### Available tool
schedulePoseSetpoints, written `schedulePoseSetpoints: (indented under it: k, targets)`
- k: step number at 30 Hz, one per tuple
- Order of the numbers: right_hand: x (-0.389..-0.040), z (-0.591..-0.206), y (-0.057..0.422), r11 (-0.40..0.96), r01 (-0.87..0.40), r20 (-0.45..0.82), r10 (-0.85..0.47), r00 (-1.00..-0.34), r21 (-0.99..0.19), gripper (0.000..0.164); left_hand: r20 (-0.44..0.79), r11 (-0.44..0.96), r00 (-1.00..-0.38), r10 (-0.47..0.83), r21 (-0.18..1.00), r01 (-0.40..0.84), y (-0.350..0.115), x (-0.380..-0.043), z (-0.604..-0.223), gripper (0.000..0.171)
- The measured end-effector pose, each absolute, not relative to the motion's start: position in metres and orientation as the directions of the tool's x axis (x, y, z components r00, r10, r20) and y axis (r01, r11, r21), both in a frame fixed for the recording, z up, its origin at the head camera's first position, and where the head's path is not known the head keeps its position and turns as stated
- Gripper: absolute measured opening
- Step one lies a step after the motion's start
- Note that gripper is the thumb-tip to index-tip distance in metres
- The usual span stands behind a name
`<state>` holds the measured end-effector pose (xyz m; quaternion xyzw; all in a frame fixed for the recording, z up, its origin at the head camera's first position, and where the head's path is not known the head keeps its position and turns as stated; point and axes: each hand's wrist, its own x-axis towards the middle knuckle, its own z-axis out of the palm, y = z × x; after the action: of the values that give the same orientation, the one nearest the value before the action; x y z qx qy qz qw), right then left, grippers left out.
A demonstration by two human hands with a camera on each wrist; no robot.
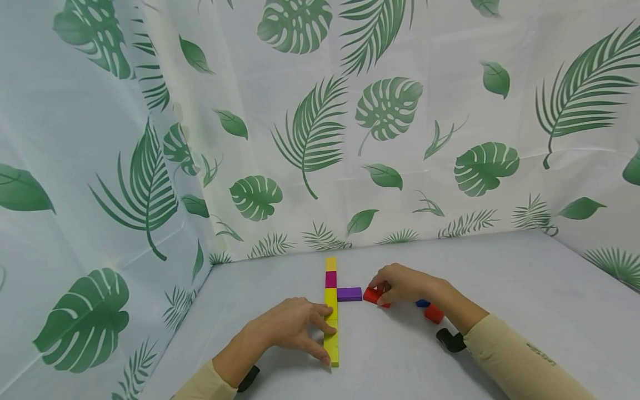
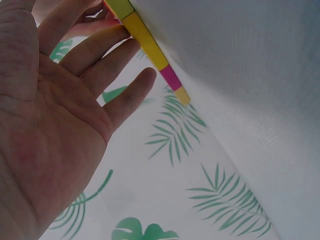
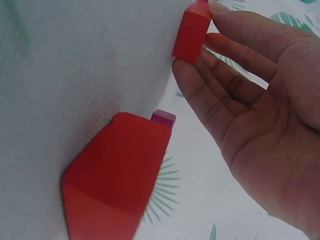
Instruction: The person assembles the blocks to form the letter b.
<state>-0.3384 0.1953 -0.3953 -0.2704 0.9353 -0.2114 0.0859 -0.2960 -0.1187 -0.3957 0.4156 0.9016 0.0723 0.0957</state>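
A straight row of blocks runs away from me: two long yellow blocks [image 1: 331, 345], a magenta block [image 1: 331, 279] and a yellow-orange block [image 1: 331, 263] at the far end. From the row's right side a purple block [image 1: 349, 294] sticks out. My left hand [image 1: 296, 328] has its fingers spread, with fingertips resting at the long yellow blocks [image 2: 146, 41]. Between thumb and fingertips, my right hand [image 1: 407, 284] pinches a red block [image 3: 192, 32] close to the purple block's right end. The right hand covers part of that red block in the head view.
Under the right forearm lie another red block [image 1: 434, 314] and a blue block [image 1: 423, 303]. A small magenta block [image 3: 164, 118] shows behind the larger red block [image 3: 117, 165] in the right wrist view. Leaf-patterned cloth [image 1: 320, 216] borders the table at the back and sides.
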Motion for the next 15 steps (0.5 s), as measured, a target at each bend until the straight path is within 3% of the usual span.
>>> schedulePoseSetpoints:
  k: [15]
  targets:
    - [-0.3369, -0.3937, 0.193, 0.761, -0.473, -0.052, -0.549, -0.834, -0.444, 0.034, -0.111, 0.641, -0.634, 0.765, 0.223, 0.734, -0.1187, -0.2987, -0.3978, 0.057]
